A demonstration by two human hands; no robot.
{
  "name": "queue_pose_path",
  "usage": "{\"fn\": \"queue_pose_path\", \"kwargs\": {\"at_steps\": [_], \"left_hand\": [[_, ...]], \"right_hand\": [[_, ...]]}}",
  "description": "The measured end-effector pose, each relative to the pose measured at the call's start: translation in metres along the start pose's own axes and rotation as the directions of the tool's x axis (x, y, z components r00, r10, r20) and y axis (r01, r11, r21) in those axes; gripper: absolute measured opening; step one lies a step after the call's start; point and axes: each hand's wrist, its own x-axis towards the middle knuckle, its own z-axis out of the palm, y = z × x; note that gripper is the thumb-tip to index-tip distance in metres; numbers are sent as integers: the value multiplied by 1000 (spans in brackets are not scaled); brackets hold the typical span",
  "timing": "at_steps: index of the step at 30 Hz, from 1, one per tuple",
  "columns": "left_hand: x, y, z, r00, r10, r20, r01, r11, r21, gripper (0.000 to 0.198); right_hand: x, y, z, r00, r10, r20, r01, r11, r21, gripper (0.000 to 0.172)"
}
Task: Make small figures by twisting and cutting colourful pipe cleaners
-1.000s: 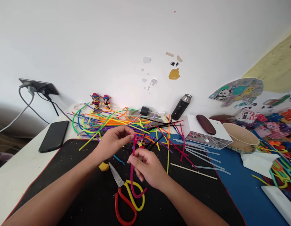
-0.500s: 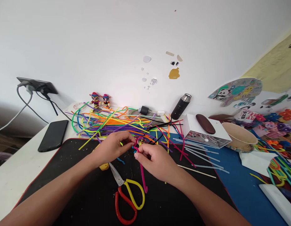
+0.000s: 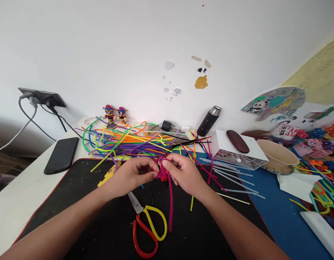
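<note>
Black mat beneath pink strand, top indistinct among fingers.

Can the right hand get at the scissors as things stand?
Probably yes: the scissors lie largely uncovered on the black mat, close to the right hand. That hand pinches a pink strip, though, so it may need to let go first.

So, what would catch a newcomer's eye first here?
The heap of many-coloured strands along the back of the table would likely come first. In front, the left hand and right hand pinch a small magenta piece, a long strand dangling between them. Nearer, scissors with red and yellow handles lie on a black mat.
</note>
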Motion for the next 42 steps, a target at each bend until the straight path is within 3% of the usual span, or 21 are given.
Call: {"fn": "queue_pose_path", "kwargs": {"at_steps": [6,10,16,20,25,29,34,42], "left_hand": [[13,-9,-10,970,-69,-232,36,989,-146,35],[19,-13,-18,942,-53,-331,-7,984,-177,37],[16,-7,-16,948,-20,-316,-6,997,-81,36],[9,0,-13,953,87,-291,-39,985,167,29],[3,4,-11,930,237,-280,-99,897,431,17],[2,6,-9,933,237,-271,-104,898,427,17],[5,5,-13,937,163,-308,-63,948,311,22],[9,-4,-15,948,120,-293,-43,966,255,24]], "right_hand": [[-7,4,2,999,-31,-12,30,997,-76,36],[-15,8,7,997,-43,59,55,975,-213,34],[-21,6,16,981,-92,169,145,930,-337,26],[-15,9,15,992,-14,126,35,986,-165,36],[-8,11,15,994,49,96,-58,995,87,45],[-6,11,19,999,52,16,-52,999,3,39],[-7,13,20,997,-60,-51,50,983,-177,38],[-15,5,22,979,-202,27,199,923,-328,38]]}}
